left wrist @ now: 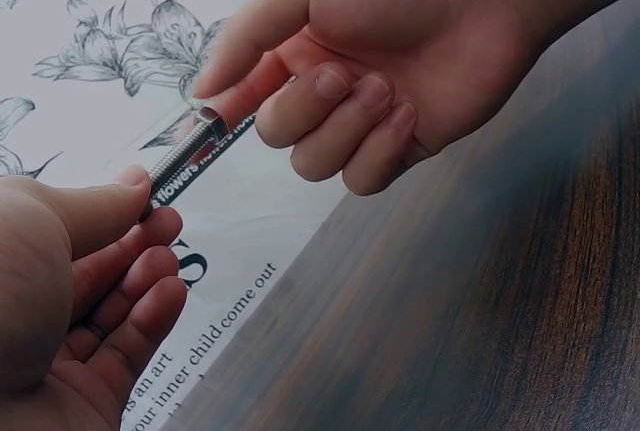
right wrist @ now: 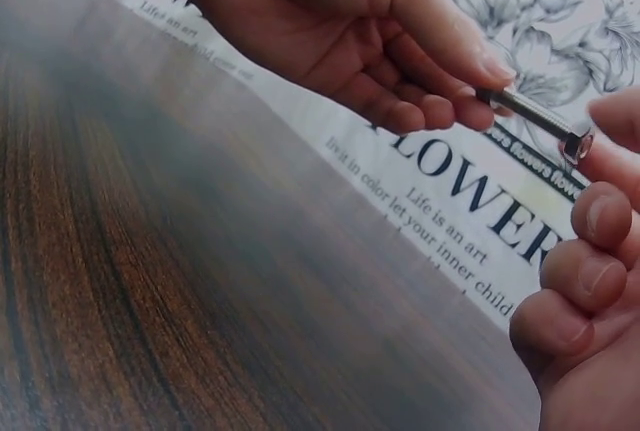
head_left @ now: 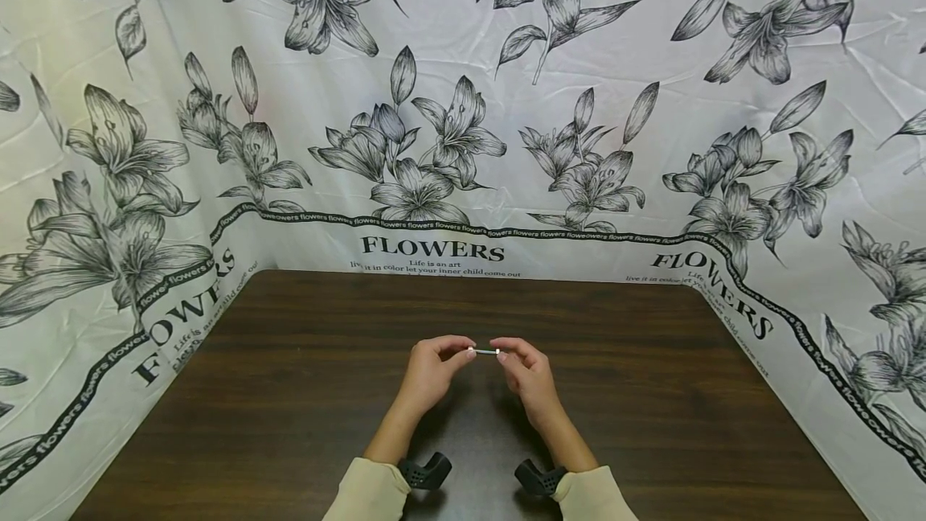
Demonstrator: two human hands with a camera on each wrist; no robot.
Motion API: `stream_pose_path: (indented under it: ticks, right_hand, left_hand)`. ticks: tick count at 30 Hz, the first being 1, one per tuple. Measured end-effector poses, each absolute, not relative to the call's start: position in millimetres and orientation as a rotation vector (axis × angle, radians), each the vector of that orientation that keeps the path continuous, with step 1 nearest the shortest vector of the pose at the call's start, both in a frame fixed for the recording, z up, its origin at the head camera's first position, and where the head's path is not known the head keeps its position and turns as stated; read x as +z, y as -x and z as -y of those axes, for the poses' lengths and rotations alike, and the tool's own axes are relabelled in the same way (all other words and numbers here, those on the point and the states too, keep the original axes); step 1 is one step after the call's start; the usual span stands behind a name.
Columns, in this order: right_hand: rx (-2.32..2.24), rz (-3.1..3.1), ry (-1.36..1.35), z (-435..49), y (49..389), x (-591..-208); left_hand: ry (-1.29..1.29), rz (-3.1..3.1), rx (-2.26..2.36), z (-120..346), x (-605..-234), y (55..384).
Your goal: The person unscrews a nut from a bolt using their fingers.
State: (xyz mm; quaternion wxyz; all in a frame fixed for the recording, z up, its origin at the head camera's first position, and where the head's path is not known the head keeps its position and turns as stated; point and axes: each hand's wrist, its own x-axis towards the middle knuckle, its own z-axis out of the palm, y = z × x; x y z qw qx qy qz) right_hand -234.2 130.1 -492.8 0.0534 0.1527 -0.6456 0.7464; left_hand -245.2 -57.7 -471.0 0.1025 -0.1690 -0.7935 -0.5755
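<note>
One threaded bolt [head_left: 487, 352] hovers over one dark table [head_left: 311, 352]. At its eight o'clock, the left hand [head_left: 428, 375] pinches one end between thumb and fingers. At four o'clock, the right hand [head_left: 530, 378] holds thumb and forefinger beside the bolt's hexagonal end [left wrist: 212, 123], three other fingers curled; whether it grips cannot be told. Two black wrist devices [head_left: 427, 473] sit at seven and five o'clock.

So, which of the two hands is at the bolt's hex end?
The right hand: its fingertips are at the hex end, though contact is unclear. The left hand instead pinches the bolt near its opposite end.
</note>
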Motion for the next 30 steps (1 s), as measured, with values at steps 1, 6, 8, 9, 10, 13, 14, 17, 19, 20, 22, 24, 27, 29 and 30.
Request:
stream_pose_path:
  ticks: [1, 6, 8, 9, 10, 13, 14, 17, 19, 20, 22, 24, 27, 29, 30]
  right_hand:
    - [2.27, 1.983, -0.434, -130.2, 234.0, -492.1]
    - [2.27, 2.127, -0.285, -129.2, 227.7, -478.9]
    - [2.261, 2.191, -0.264, -128.7, 223.3, -471.4]
    - [2.252, 2.213, -0.269, -128.2, 221.3, -468.3]
    - [2.253, 2.223, -0.274, -127.7, 219.2, -465.2]
    - [2.277, 2.23, -0.277, -127.0, 218.4, -463.7]
    - [2.288, 2.22, -0.278, -127.0, 219.8, -466.4]
    - [2.313, 2.193, -0.266, -127.8, 225.9, -477.0]
    - [2.314, 2.177, -0.262, -128.2, 229.9, -484.5]
    - [2.317, 2.171, -0.243, -128.3, 232.3, -488.5]
    - [2.313, 2.158, -0.232, -127.9, 233.8, -491.3]
    - [2.318, 2.139, -0.229, -127.5, 234.5, -492.3]
    - [2.351, 2.097, -0.223, -127.5, 234.7, -491.5]
    - [2.386, 2.062, -0.229, -127.9, 233.8, -489.1]
    - [2.398, 2.049, -0.236, -128.3, 233.4, -487.9]
  left_hand:
    - [0.502, 2.339, -1.695, 57.6, -471.3, 245.1]
    - [0.513, 2.322, -1.702, 56.2, -471.4, 244.2]
    - [0.508, 2.326, -1.705, 55.6, -470.8, 243.3]
    - [0.508, 2.328, -1.708, 55.4, -470.5, 242.9]
    - [0.505, 2.332, -1.708, 55.1, -470.3, 242.6]
    - [0.505, 2.341, -1.703, 54.6, -470.5, 242.2]
    - [0.505, 2.342, -1.707, 54.5, -470.6, 242.2]
    - [0.511, 2.346, -1.7, 54.5, -471.2, 242.3]
    - [0.519, 2.346, -1.698, 54.9, -471.8, 242.4]
    - [0.522, 2.346, -1.696, 55.0, -471.9, 242.4]
    - [0.53, 2.346, -1.69, 55.1, -472.3, 242.7]
    - [0.524, 2.35, -1.688, 55.4, -472.7, 243.2]
    - [0.514, 2.355, -1.679, 55.5, -472.6, 244.0]
    - [0.507, 2.36, -1.676, 55.8, -472.6, 244.5]
    - [0.506, 2.361, -1.677, 55.9, -472.7, 244.7]
